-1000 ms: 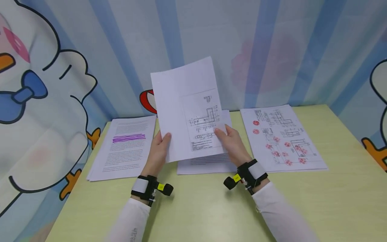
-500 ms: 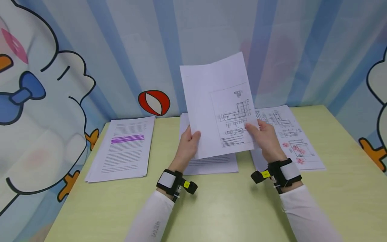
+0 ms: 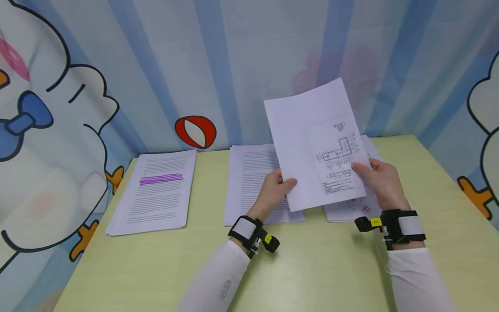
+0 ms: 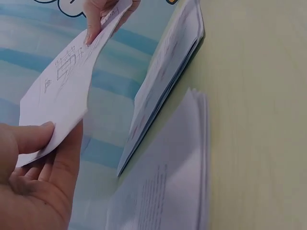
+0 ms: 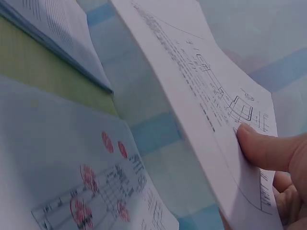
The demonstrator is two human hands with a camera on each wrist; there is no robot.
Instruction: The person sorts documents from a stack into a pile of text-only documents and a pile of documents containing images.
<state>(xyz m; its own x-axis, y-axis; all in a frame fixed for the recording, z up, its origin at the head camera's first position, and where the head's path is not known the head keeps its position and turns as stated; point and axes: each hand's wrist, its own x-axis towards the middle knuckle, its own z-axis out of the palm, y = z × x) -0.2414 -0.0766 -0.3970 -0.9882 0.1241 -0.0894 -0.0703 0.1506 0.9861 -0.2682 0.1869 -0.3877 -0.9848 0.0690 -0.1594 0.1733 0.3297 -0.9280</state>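
Observation:
A white sheet of paper (image 3: 300,143) printed with a technical drawing is held up off the table between both hands, tilted and slightly bowed. My left hand (image 3: 273,193) pinches its lower left edge, thumb on the printed face and fingers behind, as the left wrist view shows. On the opposite edge my right hand (image 3: 383,184) grips it, with the thumb (image 5: 264,148) lying over the drawing. Below and behind the sheet lies a stack of drawings with red stamps (image 5: 57,143), partly hidden by it in the head view.
A stack of text pages (image 3: 253,173) lies mid-table, partly behind my left hand. Farther left sits another text stack (image 3: 160,203) with a purple-marked band. The pale table (image 3: 312,268) ends at a printed curtain (image 3: 249,65) at the back.
Both hands have carried the sheet to the right, from over the middle text stack to over the red-stamped stack, and lowered it a little in the last half second.

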